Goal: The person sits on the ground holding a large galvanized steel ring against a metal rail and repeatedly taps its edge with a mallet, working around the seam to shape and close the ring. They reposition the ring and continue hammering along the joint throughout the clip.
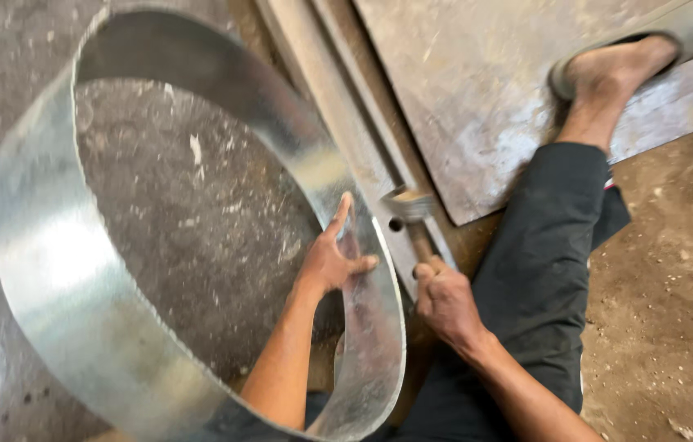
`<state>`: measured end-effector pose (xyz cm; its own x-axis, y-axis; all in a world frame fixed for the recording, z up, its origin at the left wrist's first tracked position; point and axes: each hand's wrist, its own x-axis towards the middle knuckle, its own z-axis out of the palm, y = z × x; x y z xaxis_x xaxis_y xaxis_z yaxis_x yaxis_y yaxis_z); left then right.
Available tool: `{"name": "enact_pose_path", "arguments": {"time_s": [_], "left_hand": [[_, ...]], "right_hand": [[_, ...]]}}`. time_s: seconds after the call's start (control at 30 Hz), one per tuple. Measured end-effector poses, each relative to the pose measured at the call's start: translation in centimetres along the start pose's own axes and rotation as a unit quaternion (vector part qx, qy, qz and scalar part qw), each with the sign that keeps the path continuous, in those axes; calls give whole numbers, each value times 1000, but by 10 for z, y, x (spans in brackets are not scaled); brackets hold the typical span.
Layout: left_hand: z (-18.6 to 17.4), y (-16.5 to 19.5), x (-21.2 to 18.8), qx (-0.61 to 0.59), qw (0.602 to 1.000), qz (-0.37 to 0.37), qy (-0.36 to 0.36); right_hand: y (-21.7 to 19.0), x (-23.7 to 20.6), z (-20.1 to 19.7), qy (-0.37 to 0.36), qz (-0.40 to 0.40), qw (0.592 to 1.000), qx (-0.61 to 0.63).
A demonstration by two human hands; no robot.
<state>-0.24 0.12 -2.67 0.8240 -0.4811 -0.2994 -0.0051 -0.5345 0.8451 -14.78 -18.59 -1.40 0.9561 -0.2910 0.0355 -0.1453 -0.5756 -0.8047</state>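
A wide ring of shiny galvanised sheet metal (pixel 44 270) stands on edge on the floor, filling the left half of the view. My left hand (pixel 332 255) reaches through the ring and presses flat against the inside of its right wall, fingers spread. My right hand (pixel 443 296) is just outside that wall, shut on the wooden handle of a hammer (pixel 409 208). The hammer head is close to the ring's rim, beside a long steel bar.
A long steel bar (pixel 338 98) lies diagonally under the ring's right side. A rusty metal plate (pixel 477 90) lies beyond it. My leg in dark trousers (pixel 543 270) stretches over the dirt floor, the sandalled foot (pixel 621 65) resting on the plate.
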Motion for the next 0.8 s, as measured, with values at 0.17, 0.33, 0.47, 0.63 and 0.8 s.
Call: {"name": "enact_pose_path", "arguments": {"time_s": [0.17, 0.33, 0.47, 0.63, 0.8], "left_hand": [[-1, 3, 2, 44, 996, -75, -15], [-4, 5, 1, 21, 997, -73, -22], [-3, 7, 0, 30, 997, -69, -23], [-6, 7, 0, 4, 998, -56, -28], [-5, 8, 2, 29, 993, -109, -31]], "right_hand": [[1, 2, 1, 9, 26, 999, 24], [-2, 1, 3, 59, -89, 993, 46], [-6, 3, 4, -7, 18, 1000, 5], [-8, 8, 3, 47, -38, 995, 74], [-7, 15, 2, -24, 33, 999, -3]]}}
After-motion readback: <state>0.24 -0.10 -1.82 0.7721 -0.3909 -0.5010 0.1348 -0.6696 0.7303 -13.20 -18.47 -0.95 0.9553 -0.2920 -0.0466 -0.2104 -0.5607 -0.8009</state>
